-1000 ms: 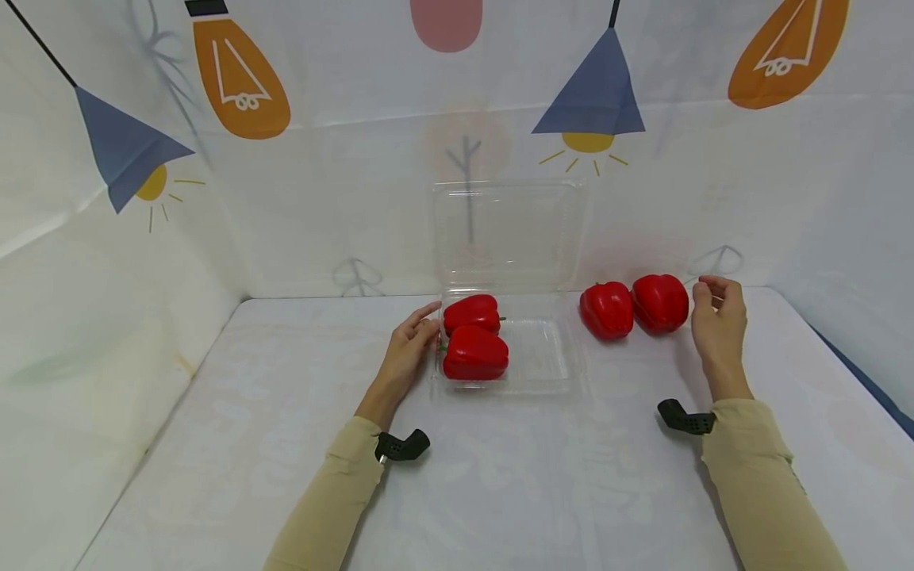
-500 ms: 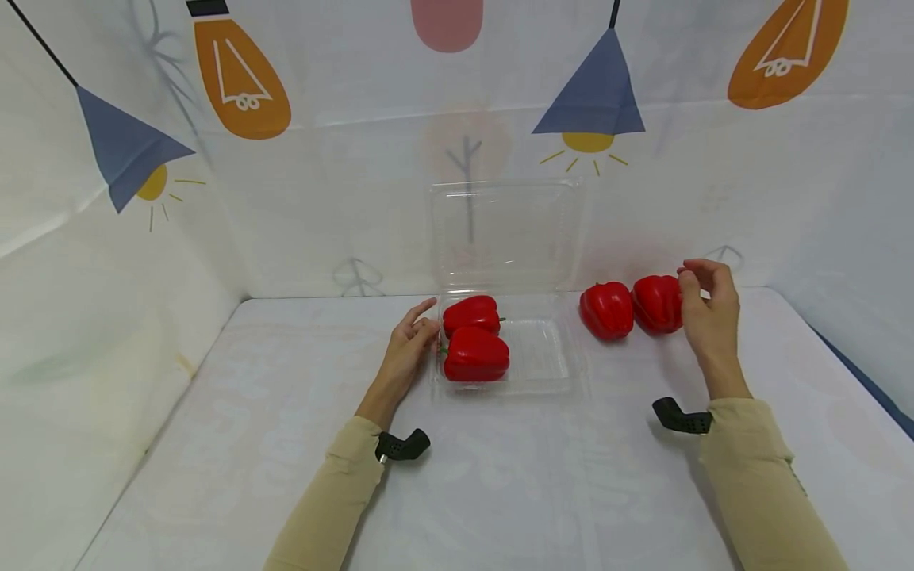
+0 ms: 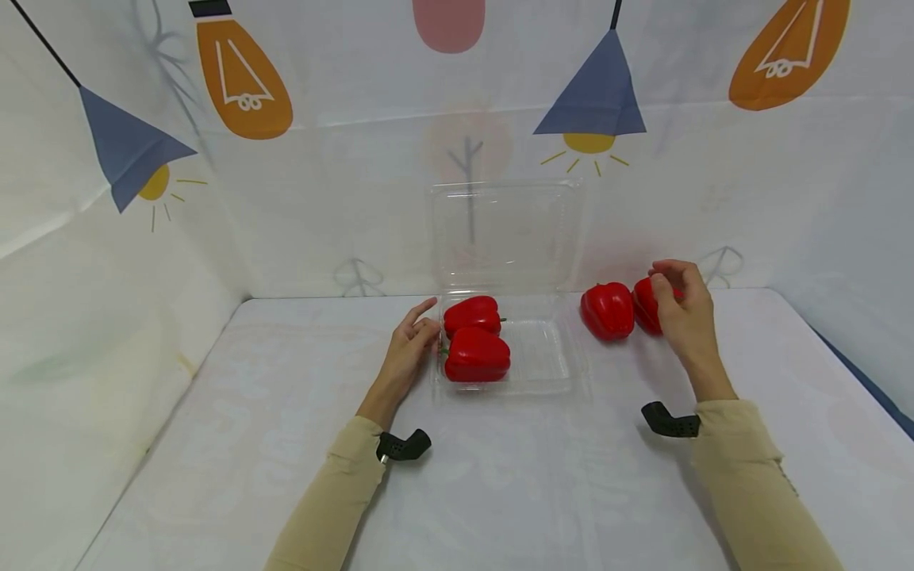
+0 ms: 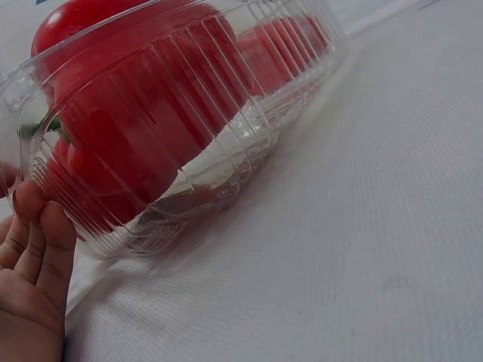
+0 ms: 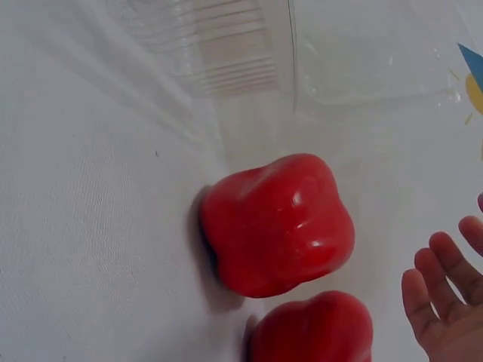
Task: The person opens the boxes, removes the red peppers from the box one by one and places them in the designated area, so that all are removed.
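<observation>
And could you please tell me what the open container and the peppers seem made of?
Container: apparently thin, glossy clear plastic, judging by its see-through ribbed walls and glints. Peppers: smooth, shiny red; the highlights suit real skin or moulded plastic, so I can't tell which.

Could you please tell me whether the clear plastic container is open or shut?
Open: the clear plastic container has its transparent lid raised behind two uncovered red bell peppers.

From the head I look forward and down; my left wrist view faces the clear container (image 4: 215, 162) from low and close; my right, near two red peppers (image 5: 278, 226), shares them with the head.
</observation>
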The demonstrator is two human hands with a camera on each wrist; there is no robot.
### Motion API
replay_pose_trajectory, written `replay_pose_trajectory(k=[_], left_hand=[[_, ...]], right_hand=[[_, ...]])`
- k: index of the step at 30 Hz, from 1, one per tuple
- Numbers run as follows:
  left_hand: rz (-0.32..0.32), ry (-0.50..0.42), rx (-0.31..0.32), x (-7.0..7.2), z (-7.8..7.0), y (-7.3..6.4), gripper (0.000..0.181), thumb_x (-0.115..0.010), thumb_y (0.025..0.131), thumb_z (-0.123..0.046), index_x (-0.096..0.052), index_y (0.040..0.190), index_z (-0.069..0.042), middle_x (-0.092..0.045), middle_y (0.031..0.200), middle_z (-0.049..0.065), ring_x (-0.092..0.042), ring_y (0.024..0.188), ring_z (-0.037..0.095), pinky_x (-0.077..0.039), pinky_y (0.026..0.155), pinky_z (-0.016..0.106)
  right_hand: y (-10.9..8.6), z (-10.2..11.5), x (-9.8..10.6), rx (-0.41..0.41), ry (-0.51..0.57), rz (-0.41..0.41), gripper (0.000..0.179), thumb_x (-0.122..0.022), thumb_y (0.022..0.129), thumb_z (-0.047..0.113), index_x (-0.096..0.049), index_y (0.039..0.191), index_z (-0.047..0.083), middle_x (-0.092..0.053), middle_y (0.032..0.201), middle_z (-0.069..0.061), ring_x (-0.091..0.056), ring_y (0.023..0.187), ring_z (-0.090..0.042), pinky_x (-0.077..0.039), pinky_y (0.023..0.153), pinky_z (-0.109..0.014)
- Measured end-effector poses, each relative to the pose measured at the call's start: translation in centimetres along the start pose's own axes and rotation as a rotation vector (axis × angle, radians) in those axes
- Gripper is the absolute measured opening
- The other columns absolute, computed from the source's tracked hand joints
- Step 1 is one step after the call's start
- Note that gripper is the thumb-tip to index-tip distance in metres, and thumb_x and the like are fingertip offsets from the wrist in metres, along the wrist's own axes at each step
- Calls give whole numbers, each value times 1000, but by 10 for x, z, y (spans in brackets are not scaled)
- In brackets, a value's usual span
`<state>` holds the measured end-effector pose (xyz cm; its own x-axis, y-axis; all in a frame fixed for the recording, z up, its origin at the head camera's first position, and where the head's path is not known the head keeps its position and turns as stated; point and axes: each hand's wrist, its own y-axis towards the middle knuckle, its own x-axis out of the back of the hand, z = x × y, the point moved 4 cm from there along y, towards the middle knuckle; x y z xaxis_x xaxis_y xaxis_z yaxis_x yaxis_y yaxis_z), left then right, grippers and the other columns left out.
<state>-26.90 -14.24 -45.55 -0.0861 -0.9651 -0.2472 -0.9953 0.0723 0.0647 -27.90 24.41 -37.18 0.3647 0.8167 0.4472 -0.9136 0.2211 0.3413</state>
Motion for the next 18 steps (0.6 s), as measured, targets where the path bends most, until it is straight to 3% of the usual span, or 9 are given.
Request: replay_pose_trajectory(k=[9, 18], left_hand=[[8, 25, 1, 0, -1, -1, 51, -51, 95, -8, -36, 144, -13, -53, 71, -5, -48, 60, 8, -44, 63, 17], [4, 49, 23, 0, -2, -2, 49, -53, 96, -11, -39, 143, -18, -54, 72, -4, -49, 61, 8, -46, 67, 16]], right_hand=[[-7, 10, -17, 99, 20, 86, 34, -43, 99, 25, -48, 129, 9, -55, 121, -7, -48, 100, 3, -38, 83, -7], [-20, 21, -40, 149, -22, 269, 38, -51, 96, 23, -44, 132, 12, -51, 132, -8, -47, 117, -20, -38, 85, -7]])
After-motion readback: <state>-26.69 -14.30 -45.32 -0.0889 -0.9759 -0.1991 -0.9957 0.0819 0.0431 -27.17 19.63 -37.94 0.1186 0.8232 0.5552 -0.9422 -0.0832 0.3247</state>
